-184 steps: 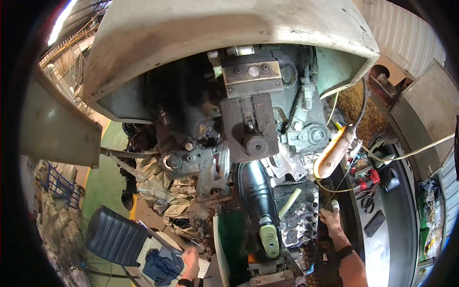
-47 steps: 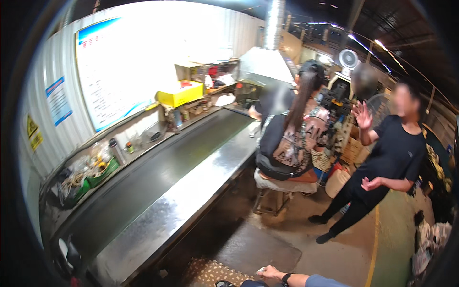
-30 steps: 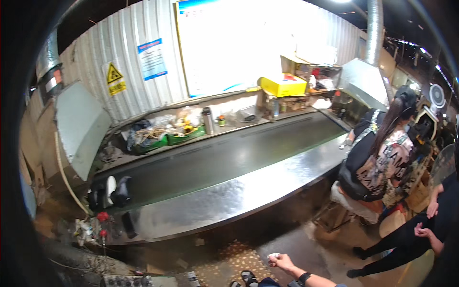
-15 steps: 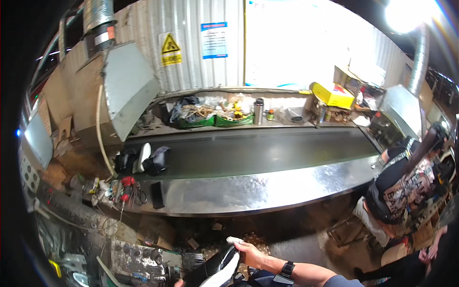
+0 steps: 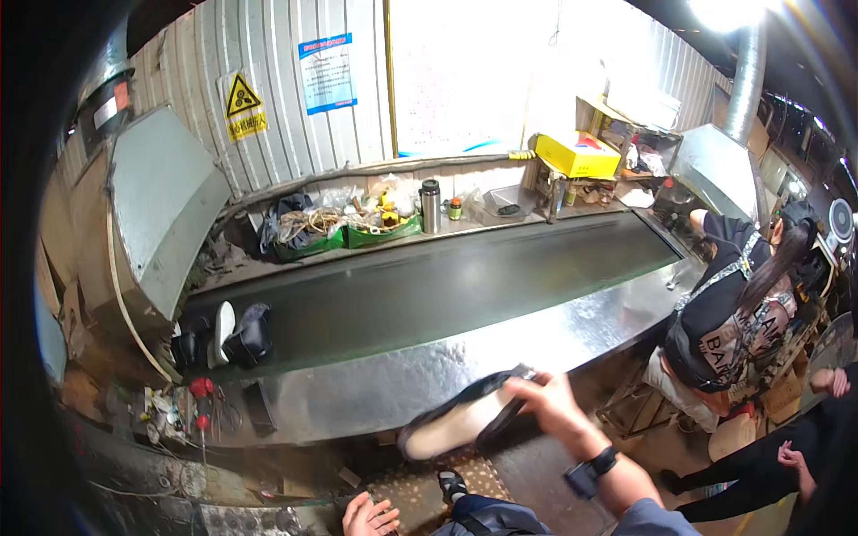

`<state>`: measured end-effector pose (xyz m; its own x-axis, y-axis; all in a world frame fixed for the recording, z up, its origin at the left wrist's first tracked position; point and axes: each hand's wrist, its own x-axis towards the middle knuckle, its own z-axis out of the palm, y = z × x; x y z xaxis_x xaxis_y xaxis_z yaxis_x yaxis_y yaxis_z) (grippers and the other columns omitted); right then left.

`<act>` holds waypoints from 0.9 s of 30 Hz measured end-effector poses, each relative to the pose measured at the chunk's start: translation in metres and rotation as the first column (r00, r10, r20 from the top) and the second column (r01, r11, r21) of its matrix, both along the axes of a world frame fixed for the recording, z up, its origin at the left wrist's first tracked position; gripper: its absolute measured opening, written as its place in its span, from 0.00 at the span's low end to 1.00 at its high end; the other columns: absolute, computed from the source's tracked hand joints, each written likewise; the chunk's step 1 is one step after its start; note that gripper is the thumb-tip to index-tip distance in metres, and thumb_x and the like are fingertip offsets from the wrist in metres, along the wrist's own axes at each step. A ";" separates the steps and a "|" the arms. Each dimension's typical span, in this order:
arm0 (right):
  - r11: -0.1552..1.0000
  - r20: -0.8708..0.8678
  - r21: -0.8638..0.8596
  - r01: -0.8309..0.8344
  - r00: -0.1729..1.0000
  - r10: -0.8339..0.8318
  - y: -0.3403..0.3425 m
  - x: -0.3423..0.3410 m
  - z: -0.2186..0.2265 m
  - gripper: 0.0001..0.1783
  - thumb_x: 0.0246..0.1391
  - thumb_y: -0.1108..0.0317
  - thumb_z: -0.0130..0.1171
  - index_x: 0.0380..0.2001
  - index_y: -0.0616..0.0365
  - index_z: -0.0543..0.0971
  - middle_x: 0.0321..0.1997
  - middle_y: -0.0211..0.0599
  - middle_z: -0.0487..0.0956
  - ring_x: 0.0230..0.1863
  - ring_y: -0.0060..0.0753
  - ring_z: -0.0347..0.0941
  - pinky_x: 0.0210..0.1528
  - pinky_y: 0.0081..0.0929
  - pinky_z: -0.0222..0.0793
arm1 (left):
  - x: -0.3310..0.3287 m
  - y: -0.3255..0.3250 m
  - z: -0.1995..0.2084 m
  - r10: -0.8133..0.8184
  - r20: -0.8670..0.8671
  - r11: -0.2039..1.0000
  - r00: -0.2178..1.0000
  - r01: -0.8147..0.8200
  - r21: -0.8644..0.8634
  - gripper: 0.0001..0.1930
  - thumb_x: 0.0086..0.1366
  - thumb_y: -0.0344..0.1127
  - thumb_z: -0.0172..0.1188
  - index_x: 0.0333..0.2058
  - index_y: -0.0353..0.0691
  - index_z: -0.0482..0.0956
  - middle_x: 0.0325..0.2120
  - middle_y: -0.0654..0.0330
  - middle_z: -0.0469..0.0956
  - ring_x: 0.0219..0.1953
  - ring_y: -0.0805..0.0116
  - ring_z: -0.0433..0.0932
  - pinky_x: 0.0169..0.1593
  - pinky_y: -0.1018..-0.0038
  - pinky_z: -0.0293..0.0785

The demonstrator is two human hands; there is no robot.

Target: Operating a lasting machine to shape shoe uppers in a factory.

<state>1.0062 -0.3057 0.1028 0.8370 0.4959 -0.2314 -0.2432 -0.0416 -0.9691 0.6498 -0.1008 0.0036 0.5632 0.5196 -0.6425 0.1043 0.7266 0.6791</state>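
Note:
My right hand (image 5: 547, 404), a watch-like band at its wrist, grips one end of a black shoe (image 5: 454, 431) whose long pale sole shows. The shoe hangs over the near edge of the metal counter (image 5: 357, 389), somewhat blurred. Low in the picture my left hand (image 5: 370, 515) is empty, its fingers apart. Further off, at the left end of the dark conveyor belt (image 5: 447, 295), lie black shoes (image 5: 254, 336), one with its white sole (image 5: 222, 335) standing up.
A black phone (image 5: 259, 409) and a red-handled tool (image 5: 202, 388) lie at the counter's left. Green bins (image 5: 384, 234), a steel flask (image 5: 430, 207) and a yellow box (image 5: 579, 159) line the back. Right, a seated person (image 5: 728, 313) works; another person's hands (image 5: 831, 382) show.
My right hand has lifted the shoe up and to the right, out over the counter edge. My left hand has come into view, off the shoe. The whole view has shifted.

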 end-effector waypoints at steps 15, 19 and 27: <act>0.987 0.268 -0.159 0.001 0.962 0.042 0.127 0.147 -0.154 0.35 0.49 0.73 0.70 0.61 0.66 0.69 0.42 0.43 0.81 0.41 0.34 0.80 0.46 0.31 0.77 | 0.028 0.046 -0.039 0.206 -0.165 0.842 0.964 -0.089 0.532 0.30 0.59 0.34 0.70 0.59 0.37 0.70 0.47 0.52 0.77 0.48 0.58 0.77 0.46 0.63 0.77; 0.898 -0.364 0.351 -0.267 0.844 0.393 0.188 0.031 -0.166 0.25 0.59 0.71 0.64 0.58 0.62 0.70 0.45 0.47 0.83 0.39 0.39 0.82 0.46 0.35 0.80 | 0.086 0.056 -0.011 0.063 -0.157 0.403 0.985 0.119 0.907 0.14 0.62 0.26 0.65 0.46 0.31 0.78 0.41 0.53 0.81 0.43 0.63 0.82 0.48 0.69 0.77; 0.525 -0.519 0.843 0.116 -0.077 0.851 0.226 -0.083 -0.177 0.53 0.61 0.24 0.33 0.72 0.60 0.56 0.76 0.44 0.58 0.75 0.47 0.53 0.76 0.43 0.49 | 0.210 0.062 0.028 -0.385 -0.412 -0.385 0.826 0.262 0.885 0.23 0.70 0.52 0.50 0.52 0.44 0.81 0.60 0.47 0.72 0.63 0.45 0.69 0.66 0.47 0.61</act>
